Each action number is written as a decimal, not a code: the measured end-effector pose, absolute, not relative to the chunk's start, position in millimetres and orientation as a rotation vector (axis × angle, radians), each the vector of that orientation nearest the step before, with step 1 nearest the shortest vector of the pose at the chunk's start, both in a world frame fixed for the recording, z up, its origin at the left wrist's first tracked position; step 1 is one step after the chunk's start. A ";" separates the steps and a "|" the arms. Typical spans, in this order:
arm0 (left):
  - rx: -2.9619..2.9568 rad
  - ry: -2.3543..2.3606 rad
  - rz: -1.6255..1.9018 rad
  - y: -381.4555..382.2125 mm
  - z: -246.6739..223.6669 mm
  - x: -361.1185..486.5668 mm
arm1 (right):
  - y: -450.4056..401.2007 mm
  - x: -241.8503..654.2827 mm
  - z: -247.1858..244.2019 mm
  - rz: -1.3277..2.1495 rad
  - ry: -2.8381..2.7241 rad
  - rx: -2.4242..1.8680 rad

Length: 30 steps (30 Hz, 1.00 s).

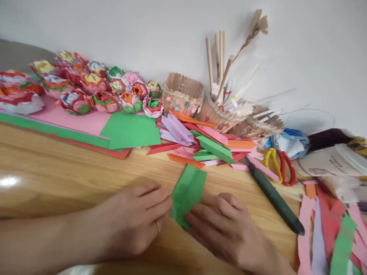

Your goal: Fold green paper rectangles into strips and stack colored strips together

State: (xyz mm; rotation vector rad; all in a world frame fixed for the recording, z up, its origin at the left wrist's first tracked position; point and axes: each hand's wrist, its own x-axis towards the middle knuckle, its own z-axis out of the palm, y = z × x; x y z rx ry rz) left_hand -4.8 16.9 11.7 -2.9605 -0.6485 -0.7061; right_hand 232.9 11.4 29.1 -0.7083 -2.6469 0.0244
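Note:
A small strip of green paper (189, 190) with lengthwise creases lies tilted between my two hands, above the wooden table. My left hand (137, 217), with a ring on one finger, has its fingers curled together at the paper's left edge; the thumb is hidden. On the lower right edge of the same paper, my right hand (222, 223) grips with bent fingers, partly covering it. Beyond the paper lies a pile of folded paper strips (215, 149) in green, pink, red, orange and lilac.
Layered paper flowers (94, 82) stand at the back left on pink sheets (77, 118), beside green paper (134, 130). Craft-stick baskets (183, 95) line the wall. Scissors (279, 166), a dark green cutter-like tool (275, 196) and paper scraps (321, 229) lie at the right.

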 end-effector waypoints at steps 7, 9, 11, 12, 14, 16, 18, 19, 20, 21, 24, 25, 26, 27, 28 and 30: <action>-2.994 -0.741 -0.684 8.0 19.5 -2.4 | 12.9 228.4 33.4 0.610 -2.604 -0.934; -3.019 -0.695 -0.683 6.3 18.0 -1.3 | 12.2 227.2 34.4 0.718 -2.556 -1.004; -3.053 -0.643 -0.629 4.8 16.0 -0.7 | 10.1 225.0 34.2 0.773 -2.484 -1.093; -3.072 -0.622 -0.588 4.1 15.3 -0.6 | 8.8 223.5 33.7 0.786 -2.447 -1.133; -3.122 -0.614 -0.496 2.5 14.6 -0.6 | 6.4 220.3 31.8 0.794 -2.387 -1.196; -3.176 -0.644 -0.448 0.9 14.6 -0.5 | 4.6 217.4 29.4 0.782 -2.352 -1.231; -3.211 -0.702 -0.452 -0.3 15.0 0.2 | 3.4 215.5 27.3 0.769 -2.331 -1.252; -3.222 -0.732 -0.457 -0.4 15.2 0.8 | 2.9 214.9 26.6 0.762 -2.326 -1.260; -3.231 -0.755 -0.461 -0.3 15.6 1.5 | 2.4 214.5 26.1 0.754 -2.322 -1.267; -3.240 -0.766 -0.463 0.2 16.1 2.1 | 2.0 214.2 25.8 0.747 -2.319 -1.274; -3.273 -0.762 -0.463 2.7 18.4 3.0 | 1.4 213.2 25.4 0.725 -2.315 -1.279; -3.279 -0.765 -0.469 3.5 19.2 2.7 | 1.3 212.8 25.2 0.717 -2.314 -1.275; -3.286 -0.774 -0.474 4.1 20.0 2.4 | 1.3 212.4 24.9 0.712 -2.315 -1.274; -3.286 -0.791 -0.481 4.5 20.7 1.9 | 1.3 212.1 24.5 0.705 -2.316 -1.273; -3.283 -0.807 -0.474 4.6 21.1 1.4 | 1.3 211.9 24.0 0.699 -2.316 -1.275; -3.271 -0.824 -0.456 4.4 21.1 0.9 | 1.5 211.8 23.0 0.685 -2.313 -1.274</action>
